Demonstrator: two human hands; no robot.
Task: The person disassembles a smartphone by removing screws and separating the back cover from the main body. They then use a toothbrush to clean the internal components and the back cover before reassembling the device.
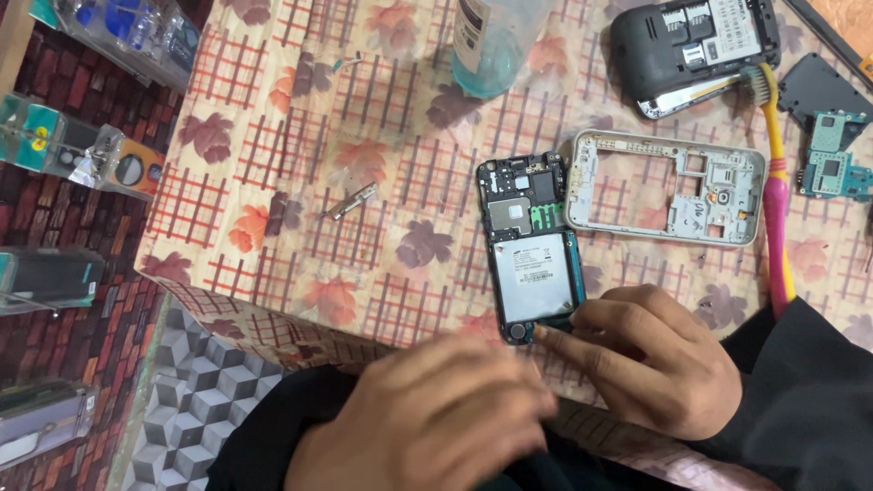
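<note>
Nearest the lens, the left hand hangs blurred over the table's front edge, fingers curled loosely downward; whether it holds anything cannot be told, and it touches nothing that shows. Just beyond it the right hand rests on the patterned tablecloth, its forefinger stretched out so the tip presses the bottom edge of the opened phone, with the thumb lying against the lower right corner; the hand steadies the phone rather than closing around it. That phone lies back-up near the front edge, cover off, with a silver battery label in the middle and dark circuitry above. Beside it to the right, almost touching, lies the pale grey mid-frame. Farther back stand a clear bottle of blue liquid and a second dark phone body; a yellow and pink toothbrush runs down the right side, next to a small green circuit board. A small metal strip lies alone to the left. Working this well, I judge, calls for light, even fingertip pressure at the phone's lower edge, keeping the body flat on the cloth so it does not slide toward the drop.
</note>
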